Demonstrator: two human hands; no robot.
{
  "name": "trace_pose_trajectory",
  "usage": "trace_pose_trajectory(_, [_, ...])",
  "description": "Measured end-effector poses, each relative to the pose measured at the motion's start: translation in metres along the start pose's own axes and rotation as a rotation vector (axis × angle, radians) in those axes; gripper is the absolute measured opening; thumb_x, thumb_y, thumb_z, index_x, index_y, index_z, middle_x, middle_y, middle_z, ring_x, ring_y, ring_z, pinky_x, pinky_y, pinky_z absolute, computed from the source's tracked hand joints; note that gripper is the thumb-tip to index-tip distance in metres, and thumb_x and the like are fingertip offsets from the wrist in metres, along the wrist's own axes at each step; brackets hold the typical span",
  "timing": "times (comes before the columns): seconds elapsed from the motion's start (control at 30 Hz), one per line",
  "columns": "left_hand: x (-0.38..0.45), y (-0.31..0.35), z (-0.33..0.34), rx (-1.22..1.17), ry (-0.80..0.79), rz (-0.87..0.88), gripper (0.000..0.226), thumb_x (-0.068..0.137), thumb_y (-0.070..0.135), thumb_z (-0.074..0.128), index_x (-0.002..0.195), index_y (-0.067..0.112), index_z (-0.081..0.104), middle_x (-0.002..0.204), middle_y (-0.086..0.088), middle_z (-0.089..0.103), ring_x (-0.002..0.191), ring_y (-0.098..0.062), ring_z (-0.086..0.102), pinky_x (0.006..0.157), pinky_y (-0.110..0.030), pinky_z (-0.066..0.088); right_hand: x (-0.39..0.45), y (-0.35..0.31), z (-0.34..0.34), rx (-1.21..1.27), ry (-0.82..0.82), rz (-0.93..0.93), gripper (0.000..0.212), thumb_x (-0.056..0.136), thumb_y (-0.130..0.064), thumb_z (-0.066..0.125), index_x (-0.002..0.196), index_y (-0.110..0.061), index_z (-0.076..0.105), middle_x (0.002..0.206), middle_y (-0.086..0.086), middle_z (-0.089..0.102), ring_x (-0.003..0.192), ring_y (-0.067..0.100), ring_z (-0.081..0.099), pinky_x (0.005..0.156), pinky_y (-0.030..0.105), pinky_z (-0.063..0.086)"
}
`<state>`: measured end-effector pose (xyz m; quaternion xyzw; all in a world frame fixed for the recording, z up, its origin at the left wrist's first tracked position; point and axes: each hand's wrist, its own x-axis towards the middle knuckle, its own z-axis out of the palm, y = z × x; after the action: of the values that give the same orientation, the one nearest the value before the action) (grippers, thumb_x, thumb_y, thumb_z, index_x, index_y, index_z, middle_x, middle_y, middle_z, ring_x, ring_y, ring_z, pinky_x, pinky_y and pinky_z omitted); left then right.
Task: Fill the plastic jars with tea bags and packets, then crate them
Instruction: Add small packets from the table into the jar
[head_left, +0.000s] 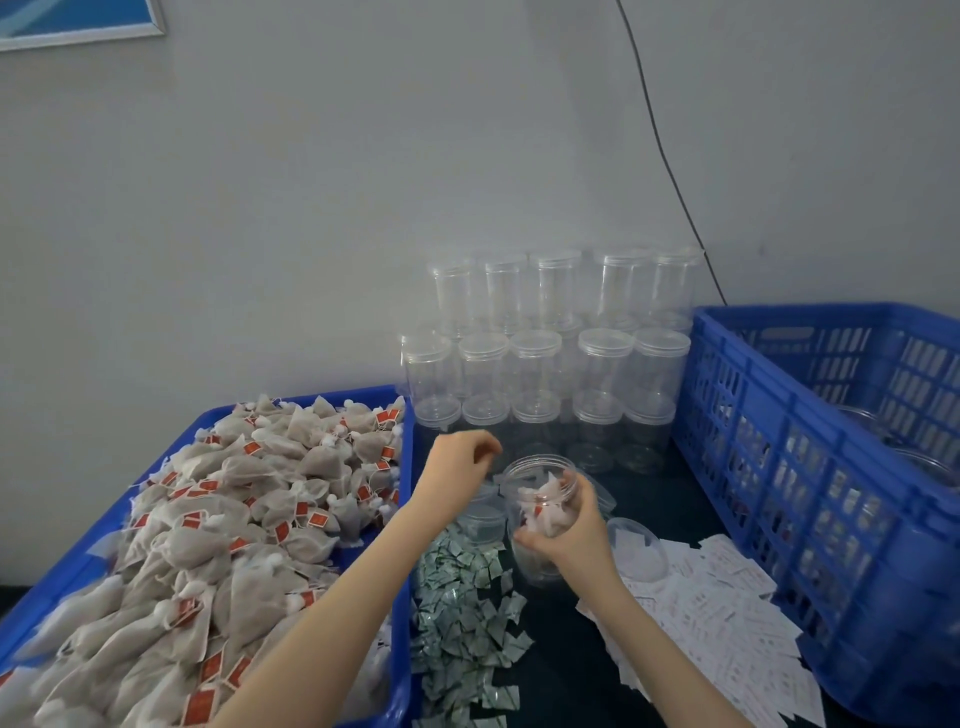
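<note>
2 hands: right hand (563, 538) grips 1 open jar (543, 512); left hand (460, 465) fingers curled, empty.

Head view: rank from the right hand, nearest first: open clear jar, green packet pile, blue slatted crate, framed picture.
1. Open clear plastic jar: gripped by the right hand.
2. Green foil packet pile: to its left.
3. Blue slatted plastic crate: far right.
4. Framed picture: top-left wall.
</note>
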<state>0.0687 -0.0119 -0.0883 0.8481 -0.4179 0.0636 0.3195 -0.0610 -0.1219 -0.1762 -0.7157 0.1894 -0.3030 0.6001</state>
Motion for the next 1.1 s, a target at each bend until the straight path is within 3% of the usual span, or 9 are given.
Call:
trace_pose_trajectory(0.13, [-0.013,-0.010,0.041,0.308,-0.480,-0.053,0.022,0.091,0.010,0.058,0.109,0.007,0.070,0.110,-0.011,0.069,0.103,-0.023,0.064,0.093,-0.032,0.050,-0.001,0.006,-0.013,0.002,0.061,0.012,0.085,0.061,0.001,0.090,0.128,-0.023,0.043,0.120,-0.005,0.058,0.104,0.004,0.059,0.077,0.009,0.047])
trace_pose_trajectory(0.27, [-0.032,-0.013,0.074,0.513,-0.717,-0.055,0.027,0.089,0.011,0.059,0.115,0.007,0.065,0.118,-0.015,0.062,0.106,-0.031,0.061,0.087,-0.037,0.050,-0.007,0.010,-0.018,-0.014,0.066,0.005,0.084,0.062,0.001,0.089,0.130,-0.022,0.044,0.122,-0.003,0.057,0.104,0.002,0.058,0.076,0.007,0.047])
trace_pose_trajectory(0.43, [-0.042,-0.014,0.088,0.736,-0.754,0.028,0.028,0.093,0.012,0.052,0.120,0.008,0.059,0.123,-0.013,0.059,0.110,-0.031,0.059,0.085,-0.039,0.049,-0.014,0.012,-0.024,-0.009,0.058,0.007,0.086,0.062,0.001,0.089,0.132,-0.022,0.043,0.123,-0.004,0.056,0.103,-0.001,0.057,0.075,0.003,0.045])
trace_pose_trajectory(0.6, [-0.042,-0.014,0.084,0.736,-0.710,0.032,0.031,0.095,0.012,0.047,0.122,0.008,0.060,0.123,-0.014,0.060,0.112,-0.031,0.059,0.089,-0.040,0.048,-0.018,0.016,-0.025,-0.016,0.040,0.003,0.087,0.062,0.003,0.088,0.133,-0.020,0.045,0.126,-0.001,0.055,0.107,0.002,0.057,0.079,0.008,0.048])
trace_pose_trajectory(0.8, [-0.035,-0.007,0.064,0.575,-0.550,-0.102,0.028,0.095,0.023,0.051,0.116,0.015,0.066,0.116,-0.011,0.064,0.105,-0.029,0.062,0.086,-0.038,0.049,-0.022,0.023,-0.026,-0.034,0.027,0.034,0.090,0.061,-0.001,0.089,0.137,-0.018,0.043,0.127,-0.003,0.054,0.112,0.005,0.056,0.079,0.007,0.047])
trace_pose_trajectory(0.87, [-0.030,-0.004,0.052,0.493,-0.374,-0.131,0.027,0.096,0.020,0.048,0.116,0.019,0.065,0.114,-0.008,0.065,0.102,-0.027,0.063,0.084,-0.037,0.050,-0.022,0.027,-0.026,-0.034,0.020,0.056,0.091,0.060,-0.006,0.091,0.135,-0.022,0.042,0.124,-0.009,0.053,0.113,0.005,0.055,0.077,0.006,0.046])
trace_pose_trajectory(0.93, [-0.030,0.002,0.043,0.374,-0.086,-0.120,0.021,0.097,0.020,0.049,0.115,0.019,0.060,0.106,-0.003,0.066,0.090,-0.019,0.062,0.071,-0.029,0.049,-0.023,0.030,-0.026,-0.039,0.015,0.079,0.093,0.057,-0.010,0.093,0.133,-0.024,0.041,0.121,-0.014,0.052,0.114,0.007,0.054,0.079,0.007,0.044])
trace_pose_trajectory(1.03, [-0.035,0.017,0.029,0.190,0.360,0.114,0.008,0.086,0.017,0.069,0.093,0.015,0.066,0.077,0.000,0.063,0.063,-0.011,0.052,0.052,-0.019,0.036,-0.025,0.034,-0.022,-0.051,0.002,0.114,0.099,0.046,-0.023,0.089,0.133,-0.025,0.042,0.124,-0.011,0.054,0.117,0.010,0.055,0.087,0.014,0.046])
trace_pose_trajectory(1.1, [-0.034,0.022,0.028,0.221,0.371,0.397,0.010,0.075,0.012,0.079,0.083,0.013,0.073,0.071,0.000,0.065,0.065,-0.015,0.059,0.054,-0.023,0.044,-0.026,0.037,-0.019,-0.060,-0.006,0.125,0.094,0.047,-0.021,0.089,0.128,-0.031,0.044,0.121,-0.012,0.056,0.112,0.002,0.057,0.080,0.008,0.047])
